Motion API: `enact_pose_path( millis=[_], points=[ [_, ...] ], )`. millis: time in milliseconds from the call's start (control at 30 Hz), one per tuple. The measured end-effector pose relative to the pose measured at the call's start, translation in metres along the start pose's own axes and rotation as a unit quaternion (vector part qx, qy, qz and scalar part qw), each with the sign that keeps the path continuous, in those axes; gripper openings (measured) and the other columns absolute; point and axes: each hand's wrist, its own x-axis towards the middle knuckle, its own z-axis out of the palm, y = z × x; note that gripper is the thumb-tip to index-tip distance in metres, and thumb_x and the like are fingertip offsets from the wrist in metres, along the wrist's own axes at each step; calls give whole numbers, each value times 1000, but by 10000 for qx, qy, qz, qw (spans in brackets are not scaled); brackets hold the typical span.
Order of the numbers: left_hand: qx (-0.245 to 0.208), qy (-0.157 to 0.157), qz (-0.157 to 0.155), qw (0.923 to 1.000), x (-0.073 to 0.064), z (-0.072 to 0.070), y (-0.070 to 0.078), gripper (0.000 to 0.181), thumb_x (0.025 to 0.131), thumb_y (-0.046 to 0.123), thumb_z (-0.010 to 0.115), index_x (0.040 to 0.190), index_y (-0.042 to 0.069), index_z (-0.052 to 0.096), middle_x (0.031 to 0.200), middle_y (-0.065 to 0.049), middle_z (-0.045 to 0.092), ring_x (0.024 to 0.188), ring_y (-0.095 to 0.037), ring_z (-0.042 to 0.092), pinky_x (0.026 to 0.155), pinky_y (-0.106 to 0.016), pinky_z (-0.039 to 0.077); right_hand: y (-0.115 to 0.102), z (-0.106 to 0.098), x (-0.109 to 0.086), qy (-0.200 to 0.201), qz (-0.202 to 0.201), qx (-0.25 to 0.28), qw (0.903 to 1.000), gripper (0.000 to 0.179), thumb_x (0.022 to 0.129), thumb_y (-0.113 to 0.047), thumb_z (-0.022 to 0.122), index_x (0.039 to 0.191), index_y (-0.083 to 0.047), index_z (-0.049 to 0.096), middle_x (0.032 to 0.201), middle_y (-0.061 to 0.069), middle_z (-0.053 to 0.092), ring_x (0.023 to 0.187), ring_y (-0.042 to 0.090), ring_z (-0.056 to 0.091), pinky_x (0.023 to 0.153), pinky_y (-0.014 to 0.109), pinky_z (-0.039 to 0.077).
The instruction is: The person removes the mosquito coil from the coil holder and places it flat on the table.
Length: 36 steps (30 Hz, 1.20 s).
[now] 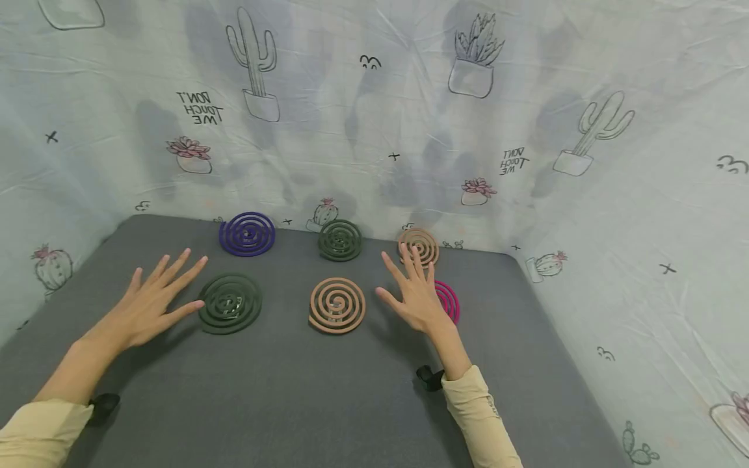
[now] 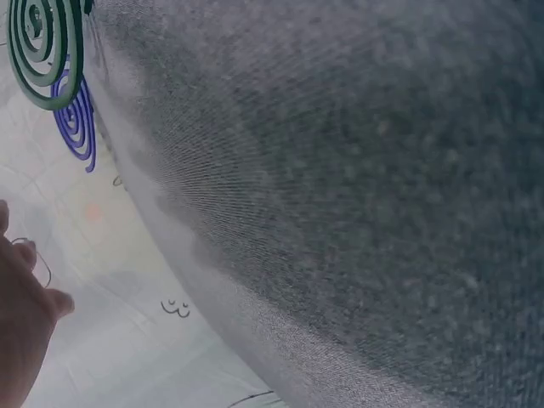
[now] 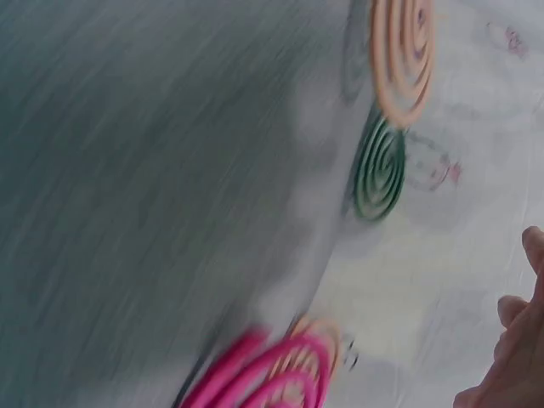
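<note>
Both hands hover over a grey table with fingers spread and nothing held. My left hand (image 1: 152, 302) is at the left, its thumb tip overlapping the edge of a dark green mosquito coil (image 1: 231, 303). My right hand (image 1: 418, 299) partly hides a pink mosquito coil (image 1: 450, 302), and its fingertips overlap a tan coil (image 1: 419, 247) behind. Between the hands stands another tan coil (image 1: 337, 305). A purple coil (image 1: 248, 234) and a smaller green coil (image 1: 340, 240) are in the back row. The coils look upright in the wrist views.
A pale cloth (image 1: 351, 130) printed with cacti hangs behind the grey table (image 1: 281, 403) and along its sides. Black wrist devices (image 1: 104, 408) show at both sleeve cuffs. The table's right edge runs down beside the right arm.
</note>
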Motion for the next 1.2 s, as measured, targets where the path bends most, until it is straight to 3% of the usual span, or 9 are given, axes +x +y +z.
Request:
enact_pose_path(
  millis=[133, 233, 333, 567, 667, 800, 933, 1067, 1200],
  points=[
    [-336, -249, -69, 9991, 0, -2, -1, 77, 97, 39, 55, 156, 26, 7, 160, -13, -5, 141, -48, 0, 104, -74, -2, -19, 7, 13, -81, -263, 251, 9993, 67, 97, -62, 32, 155, -33, 12, 161, 1, -2, 146, 18, -11, 113, 62, -3],
    [-431, -554, -231, 9973, -1, -4, -3, 79, 96, 40, 56, 156, 27, 6, 160, -15, -5, 138, -53, 10, 96, -79, 17, -31, 12, 20, -133, -483, 431, 9978, 64, 99, -57, 34, 154, -30, 17, 161, 3, 5, 147, 20, -3, 114, 60, 0],
    [-515, -764, -357, 9951, -1, -6, -6, 80, 95, 40, 58, 156, 27, 7, 160, -15, -4, 133, -57, 20, 87, -81, 24, -43, 16, 27, -189, -690, 667, 9952, 64, 99, -56, 35, 154, -26, 22, 161, 3, 8, 147, 19, 0, 116, 57, 4],
    [-1057, -593, -174, 9925, 1, -6, -11, 77, 90, 32, 68, 153, 20, 26, 154, -27, 17, 128, -60, 26, 91, -76, 27, -70, 24, 40, -242, -966, 1264, 9870, 60, 100, -48, 44, 153, -25, 26, 160, -2, 13, 147, 15, 3, 117, 52, 14],
    [-1124, -495, -107, 9924, 2, -6, -10, 74, 88, 29, 71, 150, 15, 34, 150, -30, 26, 126, -60, 30, 92, -74, 30, -82, 28, 44, -319, -1082, 1726, 9785, 57, 101, -41, 47, 152, -23, 29, 159, 0, 19, 145, 16, 19, 111, 50, 31],
    [-1118, -386, 41, 9930, 4, -4, -9, 72, 86, 27, 73, 148, 12, 39, 145, -31, 34, 123, -59, 35, 90, -72, 34, -97, 37, 50, -297, -1269, 2302, 9644, 52, 100, -27, 52, 149, -15, 36, 153, 6, 35, 113, 18, 59, 84, 34, 55],
    [-1048, -223, 183, 9941, 4, -3, -10, 72, 83, 24, 76, 146, 10, 42, 140, -32, 40, 122, -57, 39, 91, -70, 36, -111, 46, 54, -339, -1468, 2604, 9537, 48, 100, -19, 53, 146, -10, 41, 147, 10, 44, 79, 17, 65, 70, 21, 52],
    [-960, -49, 334, 9948, 3, -3, -10, 72, 80, 19, 79, 143, 5, 46, 135, -31, 47, 119, -53, 45, 91, -66, 39, -125, 53, 60, -543, -1509, 2900, 9435, 46, 102, -20, 50, 145, -9, 42, 147, 11, 43, 109, 20, 60, 95, 26, 48],
    [-936, -106, 352, 9949, 4, -3, -10, 70, 80, 20, 79, 140, 2, 48, 131, -30, 52, 113, -50, 51, 88, -62, 44, -137, 64, 66, -574, -1358, 3146, 9377, 44, 100, -20, 54, 142, -8, 47, 142, 10, 48, 127, 24, 49, 102, 32, 45]
  ],
)
